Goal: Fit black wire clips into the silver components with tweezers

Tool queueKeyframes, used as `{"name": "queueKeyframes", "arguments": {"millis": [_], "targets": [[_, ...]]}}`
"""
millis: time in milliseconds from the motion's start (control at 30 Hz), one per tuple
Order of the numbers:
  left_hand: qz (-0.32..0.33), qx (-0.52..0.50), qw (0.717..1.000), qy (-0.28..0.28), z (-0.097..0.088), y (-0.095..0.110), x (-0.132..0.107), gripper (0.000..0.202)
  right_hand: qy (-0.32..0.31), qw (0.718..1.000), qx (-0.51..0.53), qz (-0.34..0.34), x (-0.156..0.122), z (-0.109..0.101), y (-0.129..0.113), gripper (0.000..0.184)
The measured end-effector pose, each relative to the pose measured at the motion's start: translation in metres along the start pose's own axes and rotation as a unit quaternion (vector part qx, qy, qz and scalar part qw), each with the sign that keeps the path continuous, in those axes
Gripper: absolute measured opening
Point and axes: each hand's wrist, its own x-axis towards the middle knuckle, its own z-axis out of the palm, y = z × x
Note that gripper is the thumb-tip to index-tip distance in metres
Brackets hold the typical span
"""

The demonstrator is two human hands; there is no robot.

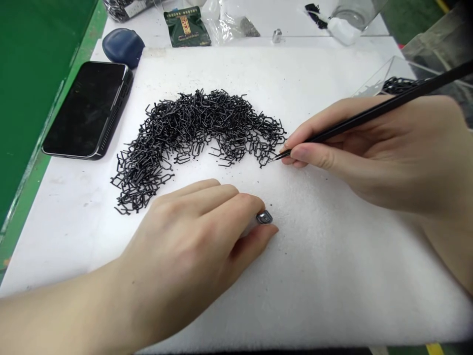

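My right hand (pixel 373 143) grips black tweezers (pixel 354 121) like a pen. Their tips reach the right end of a pile of small black forked pieces (pixel 199 118), touching or just beside one of them; I cannot tell whether they pinch it. The pile curves in an arc across the white foam sheet (pixel 314 276). Below the arc, my left hand (pixel 199 231) has thumb and index finger closed on a small metal part (pixel 264 217) with a dark rim. Only the part's end shows; the fingers hide the rest.
A phone (pixel 86 108) lies at the left, near a dark blue rounded object (pixel 123 47). At the back are a green packet (pixel 186 27), clear plastic bags (pixel 229 24) and a small metal piece (pixel 277 35). A clear box (pixel 391 74) with black pieces stands behind my right hand.
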Motion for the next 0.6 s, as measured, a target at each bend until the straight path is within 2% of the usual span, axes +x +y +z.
{"name": "queueKeyframes", "arguments": {"millis": [67, 167, 300, 367, 500, 600], "targets": [[-0.002, 0.003, 1.0, -0.005, 0.001, -0.002, -0.001, 0.022, -0.002, 1.0, -0.007, -0.007, 0.0, 0.0, 0.001, 0.012], [0.011, -0.012, 1.0, 0.023, 0.006, -0.004, -0.002, 0.023, -0.008, 1.0, -0.008, -0.011, 0.0, -0.001, 0.0, 0.014], [0.004, -0.003, 1.0, 0.027, 0.009, -0.005, -0.001, 0.027, -0.017, 0.999, 0.021, 0.017, -0.001, -0.003, -0.006, 0.015], [-0.006, 0.006, 1.0, 0.015, 0.007, -0.003, 0.0, 0.027, -0.055, 0.997, 0.056, 0.012, -0.001, -0.004, -0.01, 0.013], [0.005, -0.002, 1.0, 0.03, 0.002, 0.0, 0.001, 0.028, -0.166, 0.979, 0.116, 0.004, 0.002, -0.003, -0.013, 0.012], [-0.002, 0.01, 1.0, 0.014, 0.001, 0.001, 0.002, 0.028, -0.175, 0.978, 0.114, 0.015, 0.004, 0.0, -0.013, 0.013]]}}
